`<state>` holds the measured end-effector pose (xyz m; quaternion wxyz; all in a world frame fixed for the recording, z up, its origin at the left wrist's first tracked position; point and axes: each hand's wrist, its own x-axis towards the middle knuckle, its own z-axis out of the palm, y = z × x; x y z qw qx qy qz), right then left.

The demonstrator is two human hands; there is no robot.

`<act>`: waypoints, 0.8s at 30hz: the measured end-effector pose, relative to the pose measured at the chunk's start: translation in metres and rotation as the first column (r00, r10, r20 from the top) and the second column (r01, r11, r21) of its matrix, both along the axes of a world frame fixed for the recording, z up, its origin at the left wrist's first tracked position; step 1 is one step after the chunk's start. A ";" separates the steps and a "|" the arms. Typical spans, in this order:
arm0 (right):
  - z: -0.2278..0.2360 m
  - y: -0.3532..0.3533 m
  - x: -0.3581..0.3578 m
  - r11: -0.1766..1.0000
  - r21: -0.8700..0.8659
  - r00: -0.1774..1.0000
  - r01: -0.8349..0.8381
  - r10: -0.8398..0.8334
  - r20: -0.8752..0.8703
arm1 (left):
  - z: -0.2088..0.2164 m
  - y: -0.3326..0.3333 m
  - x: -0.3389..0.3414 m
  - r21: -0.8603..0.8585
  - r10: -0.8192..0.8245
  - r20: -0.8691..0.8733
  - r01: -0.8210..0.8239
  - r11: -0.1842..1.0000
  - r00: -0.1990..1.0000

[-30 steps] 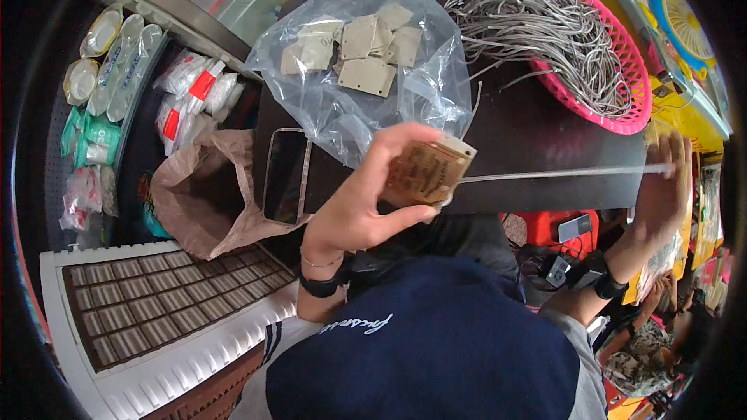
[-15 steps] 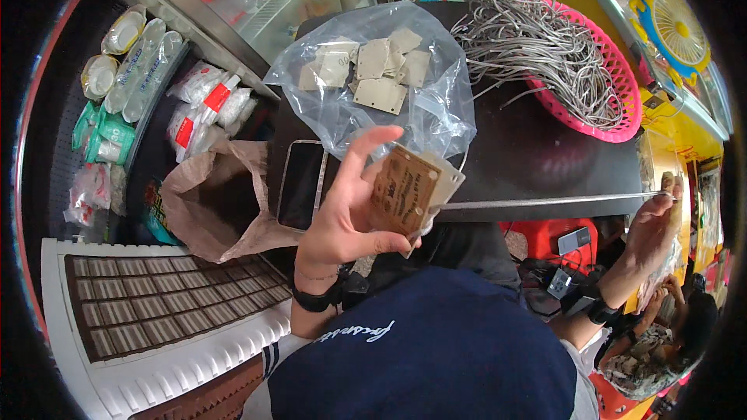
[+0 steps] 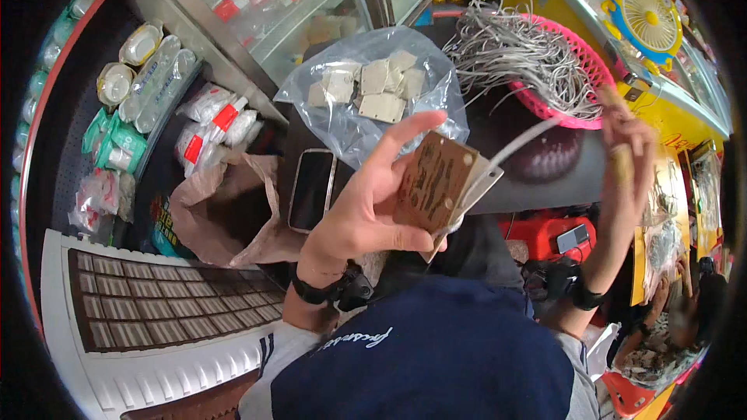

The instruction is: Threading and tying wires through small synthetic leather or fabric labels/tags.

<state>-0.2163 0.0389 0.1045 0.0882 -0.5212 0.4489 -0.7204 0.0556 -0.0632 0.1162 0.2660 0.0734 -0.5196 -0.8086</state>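
Observation:
My left hand [image 3: 362, 210] is closed around a small stack of brown and pale cards [image 3: 434, 183] with punched holes, its thumb along the lower edge. A grey-white cord [image 3: 531, 137] runs from the cards up and rightward, blurred toward its far end. My right hand [image 3: 629, 148] is raised beside the pink basket [image 3: 601, 70]; its fingers are smeared, and whether they grip the cord is unclear. In that basket lies a tangled heap of similar cords [image 3: 506, 54]. Beyond my left hand, a clear plastic bag [image 3: 311, 74] spreads under several pale cards [image 3: 381, 106].
A phone [image 3: 313, 190] lies on the dark table [image 3: 537, 194], beside an open brown bag [image 3: 226, 210]. Shelves of packaged goods [image 3: 140, 78] stand at left. On the right are a yellow fan [image 3: 647, 17] and another person [image 3: 661, 327]. A red stool [image 3: 537, 239] sits below the table.
My right hand has swung up and inward, from the far right to beside the basket. The cord, taut and level before, now slants upward. The cards and left hand shifted slightly right.

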 end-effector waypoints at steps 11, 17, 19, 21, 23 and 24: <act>0.031 0.004 0.083 0.963 0.269 0.933 -0.021 0.115 -0.342 | 0.053 -0.014 -0.055 -0.124 -0.163 -0.175 0.142 0.982 0.971; 0.008 0.034 0.033 0.999 0.019 0.975 -0.030 0.025 0.221 | 0.055 -0.051 -0.067 -0.326 0.012 -0.147 -0.060 0.944 0.989; -0.007 0.046 0.010 0.979 -0.165 0.895 -0.116 0.175 0.410 | 0.045 -0.065 -0.072 -0.372 0.036 -0.139 -0.085 0.924 0.990; -0.020 0.058 -0.008 0.872 -0.438 0.788 -0.218 0.422 0.447 | 0.040 -0.076 -0.074 -0.473 0.081 -0.105 -0.121 0.873 0.991; -0.016 0.053 -0.015 0.795 -0.543 0.759 -0.268 0.522 0.389 | 0.032 -0.088 -0.077 -0.489 0.106 -0.104 -0.143 0.861 0.989; -0.016 0.050 -0.017 0.761 -0.603 0.738 -0.241 0.547 0.395 | 0.029 -0.094 -0.080 -0.507 0.132 -0.099 -0.164 0.846 0.986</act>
